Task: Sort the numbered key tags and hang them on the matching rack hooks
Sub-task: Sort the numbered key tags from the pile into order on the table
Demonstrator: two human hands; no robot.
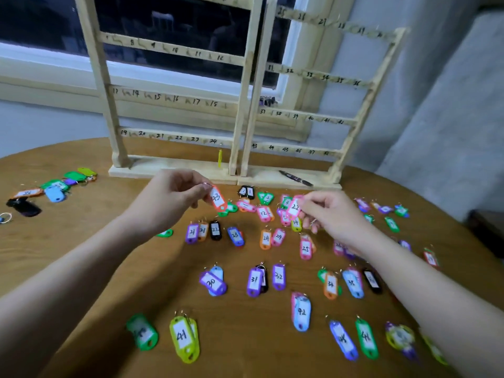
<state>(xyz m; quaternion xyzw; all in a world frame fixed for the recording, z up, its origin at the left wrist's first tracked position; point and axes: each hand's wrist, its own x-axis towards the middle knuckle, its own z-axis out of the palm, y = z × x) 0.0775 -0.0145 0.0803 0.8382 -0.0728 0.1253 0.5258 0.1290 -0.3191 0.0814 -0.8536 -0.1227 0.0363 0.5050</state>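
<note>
Head view: before the rack (174, 170), left hand (169, 200) pinches tag 23 (217, 199), right hand (332, 214) tag 22 (295, 207); match hook numbers carefully.

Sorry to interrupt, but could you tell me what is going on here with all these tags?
A person is sorting numbered key tags on a round wooden table. The left hand pinches a red tag marked 23 by its ring, and the right hand holds a pink tag marked 22. Many tags lie in rough number order below. One yellow tag hangs on the wooden rack.
</note>
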